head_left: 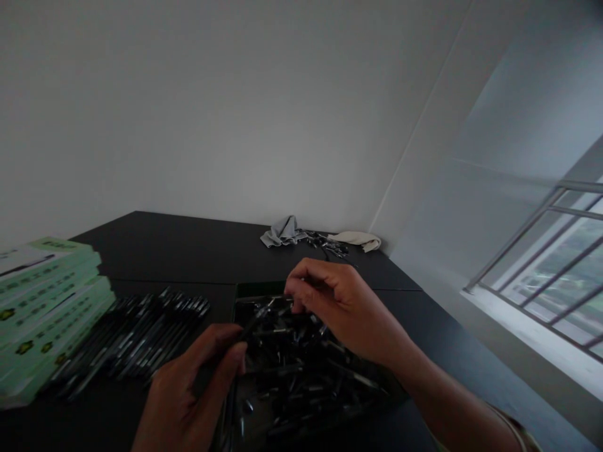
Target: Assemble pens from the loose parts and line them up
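Observation:
My left hand (pixel 202 383) pinches a dark pen (pixel 257 317) between thumb and fingers. The pen slants up and to the right, over an open box (pixel 254 289). Inside that box lie many loose black pen parts (pixel 301 370) in a jumble, with clear and shiny pieces among them. My right hand (pixel 330 301) hovers above the box's far right part, apart from the pen's tip. Its thumb and fingers are pressed together; what they hold, if anything, is hidden.
Rows of black pens (pixel 146 333) lie left of the box, beside stacked light green boxes (pixel 51 314). Farther back on the dark table (pixel 198 245) are a grey cloth (pixel 284 232), a small pile of pen parts (pixel 327 243) and a beige cloth (pixel 358 238). A barred window (pixel 551 263) is at right.

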### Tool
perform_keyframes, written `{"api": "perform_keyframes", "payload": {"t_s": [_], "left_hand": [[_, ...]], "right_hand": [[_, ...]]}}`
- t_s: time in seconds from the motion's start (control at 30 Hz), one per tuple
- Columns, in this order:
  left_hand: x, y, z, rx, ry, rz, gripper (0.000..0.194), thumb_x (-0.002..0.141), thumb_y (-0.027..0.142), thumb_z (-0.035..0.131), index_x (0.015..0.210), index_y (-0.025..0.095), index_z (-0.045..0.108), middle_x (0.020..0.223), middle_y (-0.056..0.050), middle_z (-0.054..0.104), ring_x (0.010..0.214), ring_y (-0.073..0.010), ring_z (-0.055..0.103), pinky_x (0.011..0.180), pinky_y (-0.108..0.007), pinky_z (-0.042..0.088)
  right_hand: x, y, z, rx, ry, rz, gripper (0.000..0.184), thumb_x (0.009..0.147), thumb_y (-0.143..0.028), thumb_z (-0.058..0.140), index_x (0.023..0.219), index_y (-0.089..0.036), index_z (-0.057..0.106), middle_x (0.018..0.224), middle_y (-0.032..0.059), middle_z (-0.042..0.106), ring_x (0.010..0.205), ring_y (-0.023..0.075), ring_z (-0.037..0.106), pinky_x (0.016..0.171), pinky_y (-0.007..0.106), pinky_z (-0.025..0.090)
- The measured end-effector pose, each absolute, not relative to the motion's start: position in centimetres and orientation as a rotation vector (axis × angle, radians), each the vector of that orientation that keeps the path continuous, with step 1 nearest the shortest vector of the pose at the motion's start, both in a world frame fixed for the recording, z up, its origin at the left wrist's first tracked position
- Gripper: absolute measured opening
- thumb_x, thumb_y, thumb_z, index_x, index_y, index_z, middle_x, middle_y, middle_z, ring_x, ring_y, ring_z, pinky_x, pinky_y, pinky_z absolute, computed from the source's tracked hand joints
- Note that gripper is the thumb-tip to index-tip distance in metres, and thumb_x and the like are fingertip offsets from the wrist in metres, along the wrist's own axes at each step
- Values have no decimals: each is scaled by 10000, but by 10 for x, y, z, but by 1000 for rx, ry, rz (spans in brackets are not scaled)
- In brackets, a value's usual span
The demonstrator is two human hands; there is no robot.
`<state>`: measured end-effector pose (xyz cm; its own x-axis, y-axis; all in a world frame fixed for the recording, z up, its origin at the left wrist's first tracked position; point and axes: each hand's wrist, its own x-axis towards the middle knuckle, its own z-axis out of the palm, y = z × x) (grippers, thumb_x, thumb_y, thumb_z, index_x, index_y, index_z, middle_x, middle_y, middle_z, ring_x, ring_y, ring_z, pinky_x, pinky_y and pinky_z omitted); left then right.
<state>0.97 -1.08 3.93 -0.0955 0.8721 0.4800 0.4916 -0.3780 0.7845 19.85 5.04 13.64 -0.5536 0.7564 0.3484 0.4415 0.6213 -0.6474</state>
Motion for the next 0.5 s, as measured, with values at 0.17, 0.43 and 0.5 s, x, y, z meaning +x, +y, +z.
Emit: {"api": "perform_keyframes", "payload": {"t_s": [0.17,0.43,0.5], "left_hand": [[7,-9,34,1753,1420,1539,191,894,422,477,936,245,532,663,57,552,578,-83,538,540,-120,432],[6,-3,30,1591,1466,1590,219,883,475,460,892,264,516,695,71,542,615,-89,520,623,-177,411],[3,-2,30,1582,1459,1567,231,879,487,458,897,264,515,720,70,555,641,-92,531,638,-178,415]], "right_hand": [[193,66,94,-960,-2600,817,194,880,-222,436,967,-137,587,767,14,632,679,99,577,587,178,399],[164,93,32,-791,-3021,616,202,819,-166,486,890,-153,675,824,40,686,743,148,621,615,212,396],[158,101,26,-793,-3043,478,234,814,-123,463,936,-147,662,903,73,679,827,175,614,660,240,400]]}}
